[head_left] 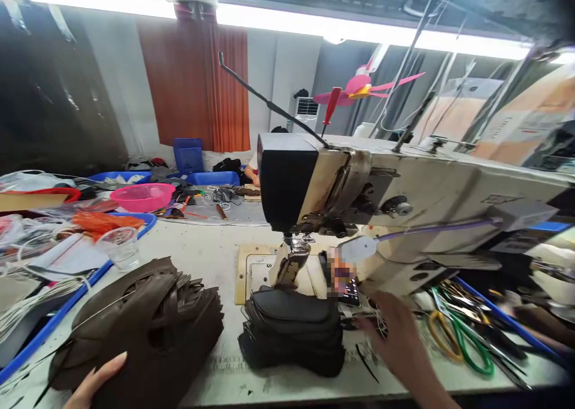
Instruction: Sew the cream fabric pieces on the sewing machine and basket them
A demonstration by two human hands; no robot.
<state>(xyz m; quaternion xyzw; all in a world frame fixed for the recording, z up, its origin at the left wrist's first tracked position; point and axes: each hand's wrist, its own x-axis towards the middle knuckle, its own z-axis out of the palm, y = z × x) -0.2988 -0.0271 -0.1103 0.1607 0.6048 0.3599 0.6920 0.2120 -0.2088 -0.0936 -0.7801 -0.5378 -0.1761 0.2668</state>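
Note:
A thick bundle of dark brown leather-like pieces [135, 331] with uneven edges stands at the left front of the table. My left hand [96, 382] grips its lower left side, thumb on the surface and the other fingers hidden. Right of it, a stack of black cut pieces [294, 331] lies in front of the sewing machine [287, 187]. My right hand [399, 337] is just right of this stack, thumb and forefinger apart. Its thumb tip is close to a small dark object [348, 323] that I cannot make out; whether they touch is unclear.
Green-handled scissors [471, 343] and other tools lie at the right. A blue tray [58, 319] with a clear plastic cup [120, 247] at its edge borders the left. A pink basin [142, 197] stands farther back. Another person's arm [252, 172] shows behind the machine.

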